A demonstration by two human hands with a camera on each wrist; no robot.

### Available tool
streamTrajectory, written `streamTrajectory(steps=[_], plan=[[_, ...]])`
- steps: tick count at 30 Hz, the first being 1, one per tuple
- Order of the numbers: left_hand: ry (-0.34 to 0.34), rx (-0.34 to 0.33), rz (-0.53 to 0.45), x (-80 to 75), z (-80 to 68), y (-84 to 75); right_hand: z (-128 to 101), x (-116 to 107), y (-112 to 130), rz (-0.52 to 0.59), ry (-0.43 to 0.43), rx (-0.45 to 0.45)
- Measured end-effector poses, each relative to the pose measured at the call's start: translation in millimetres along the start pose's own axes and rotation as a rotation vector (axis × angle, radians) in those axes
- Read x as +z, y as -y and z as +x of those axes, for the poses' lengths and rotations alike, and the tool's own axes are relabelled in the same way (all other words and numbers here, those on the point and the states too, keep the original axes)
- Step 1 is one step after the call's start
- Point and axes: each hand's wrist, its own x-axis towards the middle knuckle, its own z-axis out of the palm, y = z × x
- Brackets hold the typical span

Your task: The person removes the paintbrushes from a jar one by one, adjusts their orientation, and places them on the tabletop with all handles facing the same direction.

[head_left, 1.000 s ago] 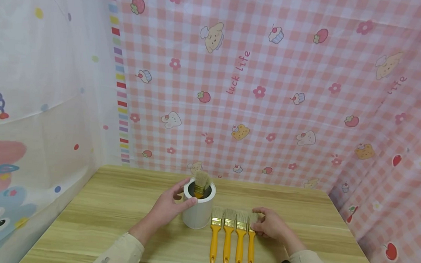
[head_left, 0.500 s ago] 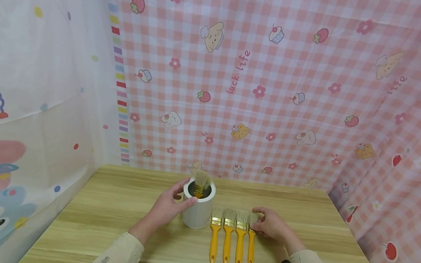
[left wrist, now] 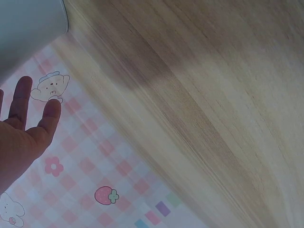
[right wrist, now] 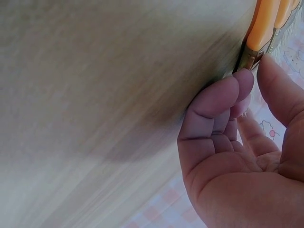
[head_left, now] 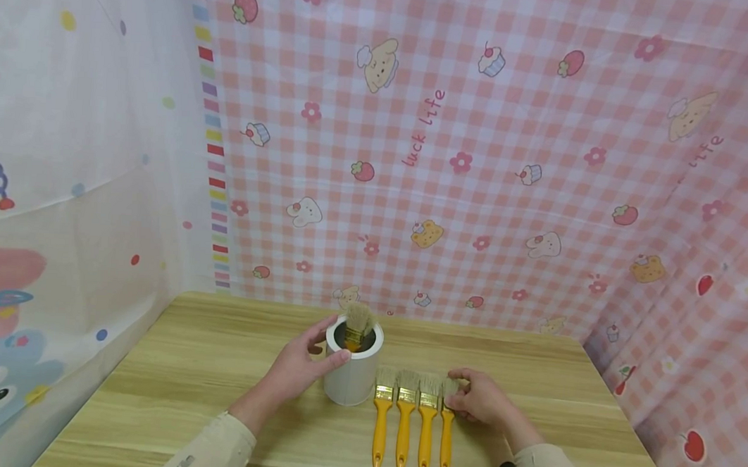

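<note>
The left hand (head_left: 296, 368) holds the white can (head_left: 352, 370) from its left side: the thumb lies curled over the near rim and the fingers wrap round the wall behind. In the left wrist view two fingertips (left wrist: 51, 110) stand straight and slightly apart, with the can's wall (left wrist: 28, 28) just above them. Inside the can one brush (head_left: 358, 324) stands handle down, its pale bristles poking above the rim and leaning a little to the right.

The right hand (head_left: 481, 398) rests on the table to the right of the can, fingers bent, pinching the head of the outermost brush (head_left: 446, 424) between thumb and fingertips. The right wrist view shows the fingers (right wrist: 216, 102) curled tight against that brush's metal band (right wrist: 248, 58), the thumb set opposite them.

That brush is the last of four lying side by side just right of the can, yellow handles toward the person, bristles away. The other three brushes (head_left: 405, 418) lie between it and the can, almost touching one another. All sit on the wooden table (head_left: 214, 373), the can near its middle. Behind the can hangs a pink checked cloth (head_left: 479, 161).
</note>
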Motion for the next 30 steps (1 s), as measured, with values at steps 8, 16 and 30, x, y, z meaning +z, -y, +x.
streamTrajectory(steps=[8, 16, 30], plan=[[0.004, 0.005, -0.003, 0.0, 0.4, 0.9, -0.1, 0.1, 0.1, 0.006, 0.008, -0.006], [0.004, 0.008, 0.012, 0.1, 0.6, 0.9, 1.2, -1.1, -1.5, 0.012, 0.018, 0.002], [0.004, 0.001, 0.004, 0.7, 0.9, 1.4, 1.7, -0.8, -1.4, 0.0, -0.001, 0.031]])
